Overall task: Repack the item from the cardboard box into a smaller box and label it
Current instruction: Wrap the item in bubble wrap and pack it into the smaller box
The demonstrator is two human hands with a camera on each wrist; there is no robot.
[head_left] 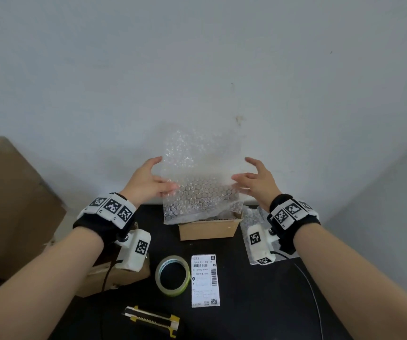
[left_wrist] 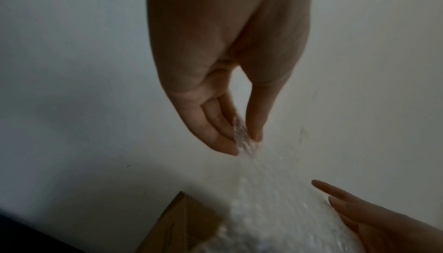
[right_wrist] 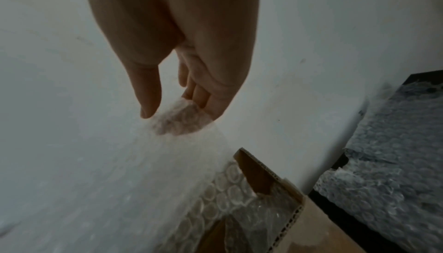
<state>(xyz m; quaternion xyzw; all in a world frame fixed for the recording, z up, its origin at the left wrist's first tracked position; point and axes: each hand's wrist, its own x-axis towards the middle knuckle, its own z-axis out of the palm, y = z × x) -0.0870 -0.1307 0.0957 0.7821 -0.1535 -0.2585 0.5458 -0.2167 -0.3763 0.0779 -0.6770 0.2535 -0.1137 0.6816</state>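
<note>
**Hands lifting bubble wrap over the small box, sealing and labelling not yet done**

I am holding a bubble wrap sheet [head_left: 201, 177] up, left hand [head_left: 148, 182] and right hand [head_left: 256, 179] each pinching a side edge, above the open small cardboard box [head_left: 208, 229] on the worktop [head_left: 258, 303]. Tape roll [head_left: 173, 276], shipping label [head_left: 205, 280] and utility knife [head_left: 152, 320] are lying unused; the item itself I cannot make out.

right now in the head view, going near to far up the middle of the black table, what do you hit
utility knife → tape roll → small cardboard box → bubble wrap sheet, pinched by left hand and right hand
</note>
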